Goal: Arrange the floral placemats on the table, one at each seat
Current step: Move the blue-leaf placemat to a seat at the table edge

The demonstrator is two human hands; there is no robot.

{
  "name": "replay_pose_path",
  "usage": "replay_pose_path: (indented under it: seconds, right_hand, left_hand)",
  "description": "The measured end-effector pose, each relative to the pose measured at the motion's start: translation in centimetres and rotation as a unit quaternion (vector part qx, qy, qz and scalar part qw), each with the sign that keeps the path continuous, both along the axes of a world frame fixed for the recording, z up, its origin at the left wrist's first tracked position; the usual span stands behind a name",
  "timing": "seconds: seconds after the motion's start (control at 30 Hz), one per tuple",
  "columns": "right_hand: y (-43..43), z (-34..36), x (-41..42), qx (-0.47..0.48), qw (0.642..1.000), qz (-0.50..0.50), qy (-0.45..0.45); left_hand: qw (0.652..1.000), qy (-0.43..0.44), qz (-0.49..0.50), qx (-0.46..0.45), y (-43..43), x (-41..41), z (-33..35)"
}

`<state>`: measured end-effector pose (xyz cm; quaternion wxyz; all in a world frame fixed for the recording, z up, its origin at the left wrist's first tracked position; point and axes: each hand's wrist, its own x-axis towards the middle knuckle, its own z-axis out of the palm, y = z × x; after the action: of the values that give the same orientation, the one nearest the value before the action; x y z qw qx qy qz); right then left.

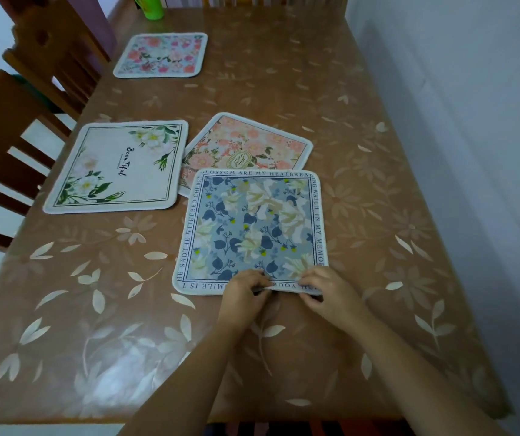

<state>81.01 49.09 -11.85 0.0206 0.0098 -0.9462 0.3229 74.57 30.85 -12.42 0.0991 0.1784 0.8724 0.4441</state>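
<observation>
A: What are the hands doing?

B: The left hand (242,289) and right hand (325,289) each pinch the near edge of the blue placemat (252,228), lifting it slightly off the table (378,184).

A: The risk?

B: Its far edge overlaps the pink placemat (252,143); a pull could drag that one askew, towards the white placemat (117,166) beside it.
</observation>
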Motion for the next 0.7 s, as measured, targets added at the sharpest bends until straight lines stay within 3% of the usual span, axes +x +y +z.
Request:
replay_pose_path:
  seconds: [0.33, 0.7]
  right_hand:
    - [-3.5, 2.0, 0.4, -0.032, 0.998, 0.043, 0.038]
    - [-11.8, 3.2, -0.4, -0.142, 0.988, 0.049, 0.038]
  left_hand:
    - [0.995, -0.050, 0.080, -0.041, -6.5, 0.7, 1.5]
    - [0.995, 0.042, 0.092, -0.005, -9.0, 4.3, 5.5]
